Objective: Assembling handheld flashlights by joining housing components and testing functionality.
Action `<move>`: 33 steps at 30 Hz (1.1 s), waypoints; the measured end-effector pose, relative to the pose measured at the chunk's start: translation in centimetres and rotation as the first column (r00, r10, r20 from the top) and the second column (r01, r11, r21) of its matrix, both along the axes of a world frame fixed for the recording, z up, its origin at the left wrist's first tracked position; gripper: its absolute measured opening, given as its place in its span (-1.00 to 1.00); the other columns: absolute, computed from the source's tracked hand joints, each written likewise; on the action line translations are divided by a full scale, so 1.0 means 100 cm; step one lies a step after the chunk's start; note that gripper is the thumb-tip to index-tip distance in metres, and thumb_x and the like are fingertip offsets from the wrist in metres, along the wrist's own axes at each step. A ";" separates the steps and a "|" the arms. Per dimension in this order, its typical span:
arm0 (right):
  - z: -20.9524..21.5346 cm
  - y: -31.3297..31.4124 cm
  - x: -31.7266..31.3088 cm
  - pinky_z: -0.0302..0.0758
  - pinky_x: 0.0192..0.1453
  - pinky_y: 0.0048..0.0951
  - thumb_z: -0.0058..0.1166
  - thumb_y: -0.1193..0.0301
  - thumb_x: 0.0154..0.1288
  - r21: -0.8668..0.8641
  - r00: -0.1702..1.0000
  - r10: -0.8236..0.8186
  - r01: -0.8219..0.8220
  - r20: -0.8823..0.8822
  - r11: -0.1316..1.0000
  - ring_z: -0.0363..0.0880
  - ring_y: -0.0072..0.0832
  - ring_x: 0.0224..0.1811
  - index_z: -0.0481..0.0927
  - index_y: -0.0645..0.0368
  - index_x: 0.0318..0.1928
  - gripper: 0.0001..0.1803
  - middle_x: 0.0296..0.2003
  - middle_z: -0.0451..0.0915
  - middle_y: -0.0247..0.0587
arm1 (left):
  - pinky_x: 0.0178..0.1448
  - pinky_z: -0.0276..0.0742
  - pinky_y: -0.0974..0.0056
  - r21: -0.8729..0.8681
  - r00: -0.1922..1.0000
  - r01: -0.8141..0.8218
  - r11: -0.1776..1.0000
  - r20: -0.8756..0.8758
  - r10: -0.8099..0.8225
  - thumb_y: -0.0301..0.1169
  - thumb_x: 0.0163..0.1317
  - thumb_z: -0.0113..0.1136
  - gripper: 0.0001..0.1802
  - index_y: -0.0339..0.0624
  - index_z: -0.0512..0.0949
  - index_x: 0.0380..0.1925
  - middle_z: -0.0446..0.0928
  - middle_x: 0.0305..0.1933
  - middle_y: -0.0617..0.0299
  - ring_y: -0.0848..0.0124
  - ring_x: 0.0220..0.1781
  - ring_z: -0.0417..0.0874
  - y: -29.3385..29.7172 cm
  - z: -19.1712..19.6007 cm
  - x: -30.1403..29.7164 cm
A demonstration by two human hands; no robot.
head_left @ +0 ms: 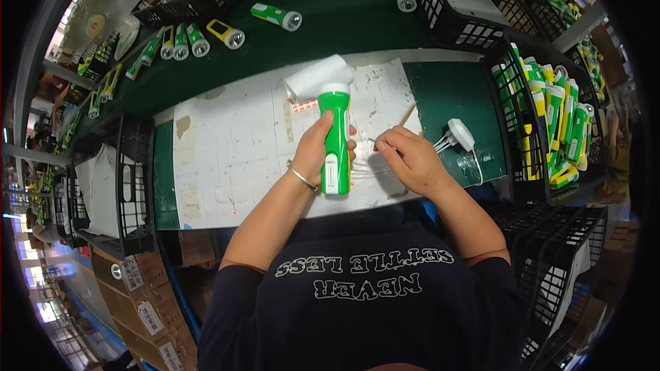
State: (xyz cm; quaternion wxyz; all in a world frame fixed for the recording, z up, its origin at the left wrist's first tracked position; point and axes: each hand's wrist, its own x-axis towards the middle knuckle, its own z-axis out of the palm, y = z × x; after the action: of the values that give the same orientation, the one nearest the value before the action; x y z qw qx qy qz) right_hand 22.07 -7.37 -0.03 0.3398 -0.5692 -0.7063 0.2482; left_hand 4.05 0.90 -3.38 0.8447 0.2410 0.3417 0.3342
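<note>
A green and white flashlight [337, 139] stands nearly upright in the picture, its white head at the far end and a white panel on its near end. My left hand [316, 141] is wrapped round its body, fingertips showing on the right side. My right hand [411, 158] is just to the right, closed in a pinch on a thin grey-tipped piece [372, 140] pointing at the flashlight, apart from it. The rest of that piece is hidden by the fingers. Past the flashlight's head lies a curled white sheet [320, 77], beside a strip of red-and-white stickers [304, 106].
A worn white board [213, 172] covers the bench. White cables run under my right hand to a white hub [460, 135]. Several flashlights, including a yellow one [225, 34], lie across the far green surface. Black crates stand left [130, 185] and right [540, 165], the right one full of flashlights.
</note>
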 end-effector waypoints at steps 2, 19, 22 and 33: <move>0.008 -0.002 -0.011 0.44 -0.36 -0.29 -0.05 0.35 0.23 0.109 0.995 0.005 -0.016 0.097 0.994 0.50 -0.18 -0.42 0.51 0.12 -0.34 -0.86 -0.47 0.49 -0.20 | -0.46 0.51 0.31 0.089 0.998 0.034 0.995 -0.050 -0.030 0.00 0.33 -0.13 -0.54 -0.23 0.36 -0.17 0.45 -0.46 0.11 0.37 -0.48 0.51 -0.001 0.004 -0.003; 0.010 -0.021 -0.039 0.38 -0.60 -0.32 0.17 0.29 0.04 0.066 0.779 0.471 -0.542 0.413 0.838 0.43 -0.29 -0.64 0.41 0.08 -0.55 -0.78 -0.62 0.37 -0.28 | -0.32 0.52 0.33 0.404 0.977 -0.062 0.913 -0.162 0.139 0.02 0.39 -0.33 -0.50 -0.18 0.29 -0.01 0.47 -0.24 0.09 0.41 -0.38 0.54 -0.009 -0.008 -0.013; 0.010 -0.031 -0.040 0.36 -0.58 -0.33 0.26 0.25 -0.05 0.032 0.774 0.563 -0.596 0.288 0.802 0.44 -0.28 -0.63 0.37 0.09 -0.57 -0.69 -0.63 0.35 -0.28 | -0.33 0.52 0.31 0.374 0.979 -0.083 0.924 -0.144 0.146 0.13 0.35 -0.37 -0.39 -0.21 0.33 -0.04 0.49 -0.24 0.08 0.39 -0.41 0.54 0.003 -0.008 -0.020; -0.018 0.021 -0.029 0.16 -0.58 -0.45 0.21 0.35 0.09 0.023 0.962 -0.065 0.074 -0.266 0.997 0.14 -0.55 -0.65 0.22 0.20 -0.71 -0.55 -0.67 0.31 -0.33 | -0.30 0.51 0.40 0.467 0.973 0.093 0.880 -0.230 0.020 -0.23 0.28 0.07 -0.62 -0.20 0.28 -0.03 0.48 -0.24 0.16 0.52 -0.30 0.52 -0.016 0.011 -0.023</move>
State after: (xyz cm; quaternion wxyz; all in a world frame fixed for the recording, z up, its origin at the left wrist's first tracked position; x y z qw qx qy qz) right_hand 19.18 -5.22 -1.79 0.4488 -0.5497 -0.6381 0.2986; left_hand 1.79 -0.71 -2.27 0.7214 0.4834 0.3393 0.3617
